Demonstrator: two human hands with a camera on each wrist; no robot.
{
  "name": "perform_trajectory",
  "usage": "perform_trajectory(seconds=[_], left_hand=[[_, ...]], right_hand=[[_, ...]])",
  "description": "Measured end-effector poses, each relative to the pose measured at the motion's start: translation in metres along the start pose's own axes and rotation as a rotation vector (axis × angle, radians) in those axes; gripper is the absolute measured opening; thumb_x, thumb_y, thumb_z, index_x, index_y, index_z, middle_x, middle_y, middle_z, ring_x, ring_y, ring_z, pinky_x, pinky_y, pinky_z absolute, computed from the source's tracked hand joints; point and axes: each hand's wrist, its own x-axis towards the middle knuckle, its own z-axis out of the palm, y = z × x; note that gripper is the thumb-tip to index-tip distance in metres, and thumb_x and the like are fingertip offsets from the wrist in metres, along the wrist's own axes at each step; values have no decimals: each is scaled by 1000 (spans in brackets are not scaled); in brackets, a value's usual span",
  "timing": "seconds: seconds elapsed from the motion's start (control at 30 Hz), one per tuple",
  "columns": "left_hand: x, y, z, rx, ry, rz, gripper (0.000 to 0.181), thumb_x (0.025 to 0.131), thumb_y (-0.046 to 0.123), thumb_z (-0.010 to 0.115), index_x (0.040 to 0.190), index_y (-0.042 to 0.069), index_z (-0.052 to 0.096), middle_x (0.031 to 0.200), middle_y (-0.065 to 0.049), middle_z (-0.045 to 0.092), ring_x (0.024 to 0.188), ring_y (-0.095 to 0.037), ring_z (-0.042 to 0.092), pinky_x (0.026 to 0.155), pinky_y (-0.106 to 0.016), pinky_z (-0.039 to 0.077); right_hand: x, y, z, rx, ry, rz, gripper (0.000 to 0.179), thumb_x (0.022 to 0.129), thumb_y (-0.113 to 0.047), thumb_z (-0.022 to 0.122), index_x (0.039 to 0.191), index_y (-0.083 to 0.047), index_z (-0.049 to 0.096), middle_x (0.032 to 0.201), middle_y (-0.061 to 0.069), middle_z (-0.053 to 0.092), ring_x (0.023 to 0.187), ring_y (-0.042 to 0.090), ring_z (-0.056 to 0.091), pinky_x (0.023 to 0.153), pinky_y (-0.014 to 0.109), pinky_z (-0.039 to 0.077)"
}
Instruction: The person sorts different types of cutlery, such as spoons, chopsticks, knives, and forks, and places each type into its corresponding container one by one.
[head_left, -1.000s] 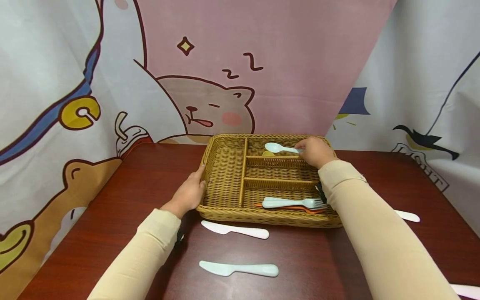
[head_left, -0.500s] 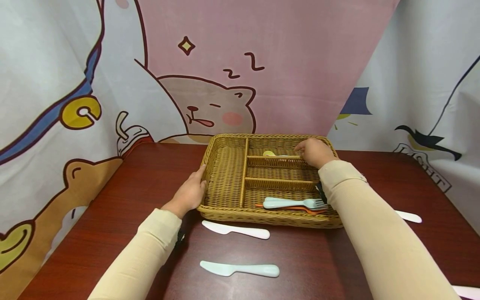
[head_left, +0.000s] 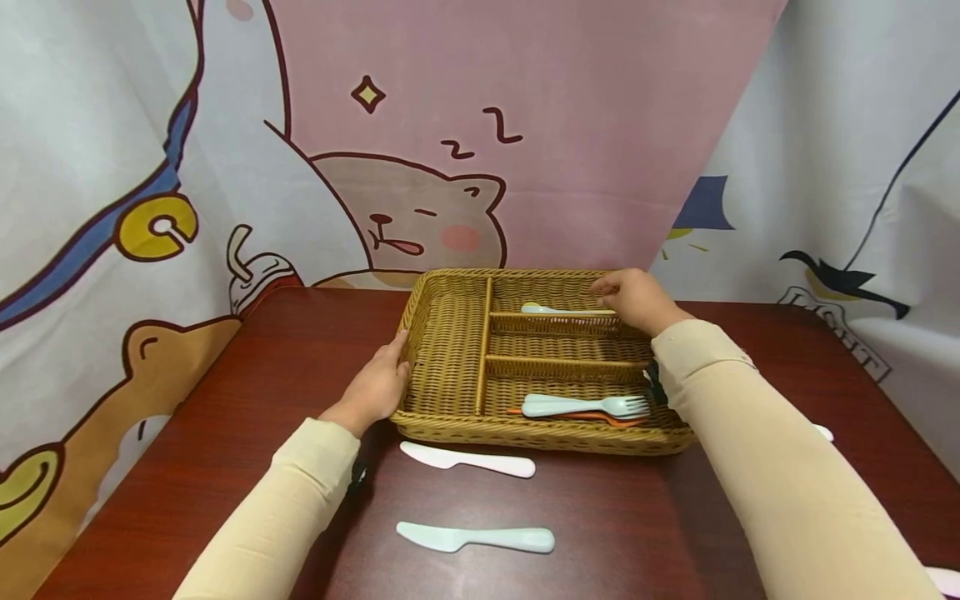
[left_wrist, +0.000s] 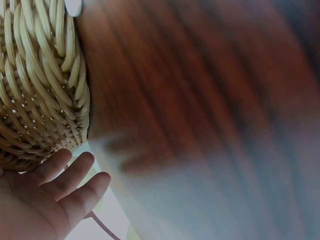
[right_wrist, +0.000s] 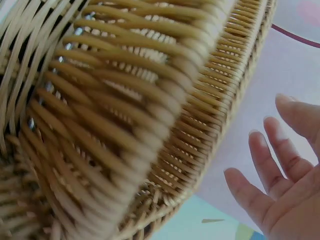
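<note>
A woven wicker cutlery basket (head_left: 450, 350) with several compartments sits on the table. My left hand (head_left: 375, 385) rests against its left side; in the left wrist view the fingers (left_wrist: 82, 192) stretch out along the wicker. Over the back right compartment hovers my right hand (head_left: 641, 302), and the right wrist view shows its fingers (right_wrist: 250, 197) loosely spread with nothing in them. Beneath that hand a pale blue spoon (head_left: 558, 312) lies in the compartment, partly behind the divider, with a bit of yellow beside it. Pale blue forks (head_left: 585, 407) lie over orange cutlery (head_left: 618, 421) in the front compartment.
A white knife (head_left: 468, 459) and a pale green knife (head_left: 476, 537) lie on the dark red table (head_left: 600, 517) before the basket. Right of my right sleeve, ends of a white piece (head_left: 823, 432) and a pinkish piece (head_left: 943, 581) show. A printed cloth (head_left: 585, 125) hangs behind.
The pale blue spoon, held in my right hand a second ago, now lies in the back compartment. The right hand has let go and shifted slightly right. My left hand stays put.
</note>
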Motion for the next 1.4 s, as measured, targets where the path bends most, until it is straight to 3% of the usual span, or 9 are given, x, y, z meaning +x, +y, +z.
perform_trajectory(seconds=[0.33, 0.87, 1.03, 1.17, 1.27, 1.4], left_hand=[[1, -1, 0, 7, 10, 20, 57, 103, 15, 35, 154, 2, 15, 149, -28, 32, 137, -38, 33, 112, -49, 29], [0, 0, 0, 5, -2, 9, 57, 103, 15, 34, 155, 3, 13, 151, -26, 30, 139, -38, 31, 112, -50, 28], [-1, 0, -1, 6, -3, 11, 57, 103, 16, 34, 155, 3, 13, 151, -26, 29, 139, -38, 32, 112, -50, 28], [-1, 0, -1, 6, -2, 12, 57, 103, 16, 34, 155, 4, 13, 152, -26, 29, 139, -38, 31, 113, -50, 28], [-1, 0, 0, 4, -1, 13, 57, 103, 16, 34, 155, 4, 13, 152, -27, 29, 139, -38, 31, 113, -50, 27], [-1, 0, -1, 5, 1, 19, 57, 103, 15, 35, 155, 3, 14, 151, -27, 29, 139, -38, 31, 113, -50, 27]], right_hand=[[-19, -1, -17, 87, 74, -74, 33, 97, -10, 57, 128, 2, 60, 116, 25, 61, 100, 35, 59, 75, 42, 47], [-53, 13, -27, 175, 158, -69, 42, 96, -21, 61, 134, -2, 56, 118, 23, 61, 114, 38, 52, 87, 54, 46], [-64, 20, -25, 201, 181, -63, 46, 96, -25, 61, 136, -3, 54, 119, 24, 61, 112, 37, 55, 87, 52, 47], [-73, 27, -23, 202, 215, -52, 46, 96, -26, 61, 136, -3, 55, 119, 22, 63, 106, 32, 59, 81, 36, 49], [-80, 33, -22, 200, 242, -29, 47, 96, -29, 62, 135, -4, 56, 120, 20, 63, 99, 16, 58, 75, 22, 47], [-90, 43, -23, 204, 254, 2, 50, 95, -34, 62, 135, -6, 56, 121, 19, 63, 95, 1, 52, 77, 23, 44]])
